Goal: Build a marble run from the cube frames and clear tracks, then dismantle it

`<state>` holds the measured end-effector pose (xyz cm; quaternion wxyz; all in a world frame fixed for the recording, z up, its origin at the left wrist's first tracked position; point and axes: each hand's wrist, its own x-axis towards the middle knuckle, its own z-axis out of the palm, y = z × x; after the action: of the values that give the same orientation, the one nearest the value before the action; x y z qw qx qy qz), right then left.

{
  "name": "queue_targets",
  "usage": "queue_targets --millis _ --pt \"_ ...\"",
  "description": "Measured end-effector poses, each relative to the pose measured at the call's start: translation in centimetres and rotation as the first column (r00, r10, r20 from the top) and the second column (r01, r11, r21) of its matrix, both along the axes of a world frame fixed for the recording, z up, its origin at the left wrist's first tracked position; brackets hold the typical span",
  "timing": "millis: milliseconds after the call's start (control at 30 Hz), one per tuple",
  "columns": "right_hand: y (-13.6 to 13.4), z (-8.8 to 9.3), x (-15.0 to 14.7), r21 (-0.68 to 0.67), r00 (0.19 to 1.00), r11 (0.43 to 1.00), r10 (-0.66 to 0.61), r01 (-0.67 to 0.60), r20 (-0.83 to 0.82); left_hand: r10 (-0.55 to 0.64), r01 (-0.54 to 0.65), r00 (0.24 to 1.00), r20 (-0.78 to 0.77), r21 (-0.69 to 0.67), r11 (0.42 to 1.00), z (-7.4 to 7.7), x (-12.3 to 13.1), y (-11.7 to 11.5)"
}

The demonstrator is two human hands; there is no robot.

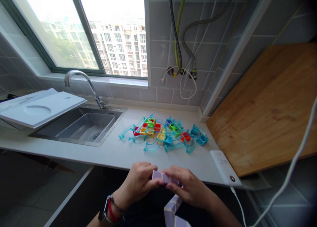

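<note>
Over the counter's front edge, both hands hold a lilac snake puzzle [171, 206], a jointed chain of blocks with pale lines between its segments. My left hand [140, 178] pinches its upper left end between thumb and fingers. Around the upper part, farther right, my right hand [189, 186] is closed, covering some of the segments. Below the right hand the chain bends and hangs down, leaving the frame at the bottom. On the counter beyond lies a pile of translucent blue track pieces [153, 147] and coloured blocks [150, 130]; neither hand touches it.
At the left is a sink [99, 134] with a curved faucet [84, 77] and a white panel [49, 106] resting partly across it. To the right lie a white power bank-like device [224, 167] with a cable and a leaning wooden board [267, 111].
</note>
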<state>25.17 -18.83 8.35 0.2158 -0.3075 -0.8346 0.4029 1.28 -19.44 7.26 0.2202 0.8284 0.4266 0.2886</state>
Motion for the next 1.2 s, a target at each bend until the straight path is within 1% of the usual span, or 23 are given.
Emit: queue_targets --millis 133,233,300,367,433,500,567,600,667,733,767,800,867,933,1000,1100,1133,1167,1200 --pt "0.1 -0.2 -0.4 0.002 0.998 0.998 -0.070 0.070 -0.004 0.102 -0.105 0.992 -0.073 -0.049 0.993 0.0 0.0 0.3" --pt "-0.3 -0.4 -1.3 0.021 0.988 0.988 -0.154 0.154 0.008 0.165 -0.169 0.984 -0.062 -0.065 0.984 -0.4 0.3 0.6" --pt "-0.5 -0.7 -2.0 0.022 0.970 0.970 -0.242 0.243 -0.010 0.221 -0.222 0.975 -0.032 -0.031 0.975 -0.9 0.4 0.8" --pt "-0.5 -0.8 -2.6 -0.011 0.949 0.950 -0.312 0.312 -0.047 0.256 -0.255 0.966 -0.026 0.032 0.966 -1.2 0.2 1.0" --pt "-0.2 -0.7 -2.7 -0.043 0.947 0.948 -0.317 0.315 -0.060 0.250 -0.247 0.967 -0.039 0.072 0.966 -1.2 -0.2 1.3" --pt "0.2 -0.2 -2.4 -0.038 0.952 0.952 -0.306 0.305 -0.028 0.192 -0.185 0.979 -0.067 0.097 0.978 -0.7 -0.8 1.6" --pt "0.7 0.3 -1.9 -0.033 0.945 0.945 -0.326 0.326 0.019 0.083 -0.062 0.987 -0.135 0.149 0.987 0.2 -1.4 1.9" --pt "0.9 0.5 -1.6 -0.043 0.943 0.942 -0.330 0.332 0.039 0.023 0.013 0.982 -0.187 0.189 0.982 0.6 -1.7 2.1" --pt "1.2 0.7 -1.2 -0.114 0.958 0.952 -0.279 0.285 0.066 -0.055 0.142 0.955 -0.291 0.289 0.947 1.7 -2.0 2.5" --pt "1.4 0.5 -1.1 -0.270 0.983 0.945 -0.178 0.184 0.048 -0.088 0.246 0.917 -0.389 0.377 0.893 2.7 -2.0 2.9" --pt "1.4 0.3 -1.1 -0.374 0.991 0.919 -0.131 0.128 0.016 -0.103 0.300 0.893 -0.439 0.407 0.863 3.3 -1.9 3.1" --pt "1.5 0.0 -1.0 -0.481 0.995 0.874 -0.096 0.070 -0.029 -0.118 0.353 0.866 -0.485 0.428 0.832 3.8 -1.8 3.4" --pt "1.6 -0.4 -1.0 -0.657 0.986 0.753 -0.071 -0.045 -0.150 -0.140 0.434 0.826 -0.547 0.458 0.776 4.8 -1.6 3.9" --pt "1.7 -0.7 -0.9 -0.761 0.954 0.632 -0.112 -0.147 -0.278 -0.149 0.457 0.827 -0.543 0.494 0.739 5.6 -1.3 4.5" --pt "1.7 -1.0 -1.0 -0.821 0.902 0.530 -0.217 -0.212 -0.374 -0.165 0.450 0.843 -0.512 0.503 0.738 5.9 -1.1 5.4" --pt "1.4 -1.5 -1.9 -0.868 0.825 0.393 -0.347 -0.304 -0.447 -0.201 0.436 0.861 -0.467 0.474 0.765 5.6 -0.9 6.8" --pt "1.2 -1.8 -2.3 -0.870 0.799 0.360 -0.378 -0.337 -0.467 -0.211 0.430 0.866 -0.453 0.461 0.776 5.3 -1.0 7.2" --pt "1.0 -2.0 -2.7 -0.866 0.772 0.346 -0.410 -0.361 -0.486 -0.220 0.418 0.875 -0.432 0.445 0.792 5.0 -1.1 7.4" --pt "0.8 -2.2 -3.2 -0.858 0.742 0.358 -0.444 -0.368 -0.503 -0.224 0.394 0.890 -0.398 0.422 0.816 4.8 -1.2 7.5"
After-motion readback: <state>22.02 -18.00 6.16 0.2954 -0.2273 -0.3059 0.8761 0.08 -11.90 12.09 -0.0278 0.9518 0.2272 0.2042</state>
